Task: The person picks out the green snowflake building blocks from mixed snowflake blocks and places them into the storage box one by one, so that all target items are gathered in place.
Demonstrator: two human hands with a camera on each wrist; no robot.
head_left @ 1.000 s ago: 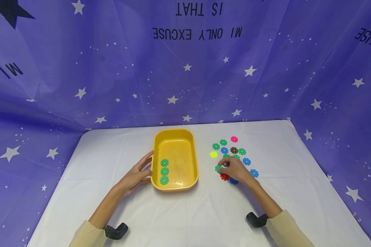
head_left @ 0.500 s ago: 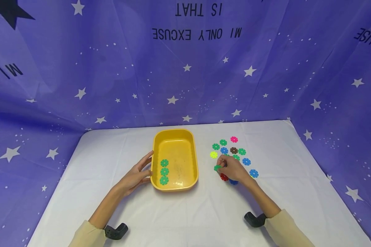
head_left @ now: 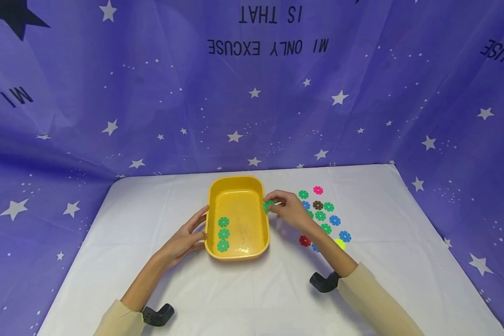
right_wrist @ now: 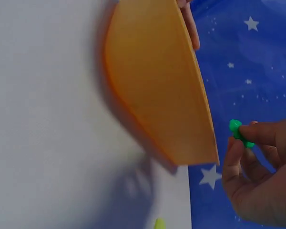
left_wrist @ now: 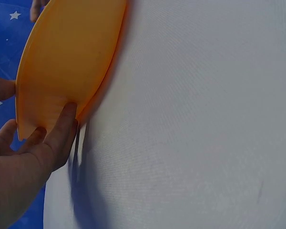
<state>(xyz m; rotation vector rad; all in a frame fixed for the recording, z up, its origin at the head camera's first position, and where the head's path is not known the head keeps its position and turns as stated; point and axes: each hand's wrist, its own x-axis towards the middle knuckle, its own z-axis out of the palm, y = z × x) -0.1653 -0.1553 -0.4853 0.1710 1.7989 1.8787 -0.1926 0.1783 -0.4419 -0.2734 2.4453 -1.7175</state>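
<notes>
In the head view my left hand (head_left: 182, 242) rests its spread fingers against the left outer wall of a yellow plastic tray (head_left: 237, 255). The left wrist view shows these fingertips (left_wrist: 68, 109) on the tray's side. Lying in a column on the tray floor are green notched plastic discs, the middle one (head_left: 223, 234) among three. At the tray's right rim, my right hand (head_left: 291, 211) pinches another green disc (head_left: 269, 206) between thumb and fingers. In the right wrist view this disc (right_wrist: 239, 132) is tilted nearly edge-on, held above the rim level.
Right of the tray several loose discs lie on the white cloth (head_left: 243, 298), among them pink (head_left: 318, 190), brown (head_left: 318, 205), blue (head_left: 334, 220), red (head_left: 305, 241) and yellow (head_left: 339, 244). My right forearm partly covers the group. A purple star-printed curtain (head_left: 210, 154) stands behind the table.
My right hand has picked a green disc off the cloth and carried it leftward and farther from me, to the tray's right rim. The left hand and tray have stayed put.
</notes>
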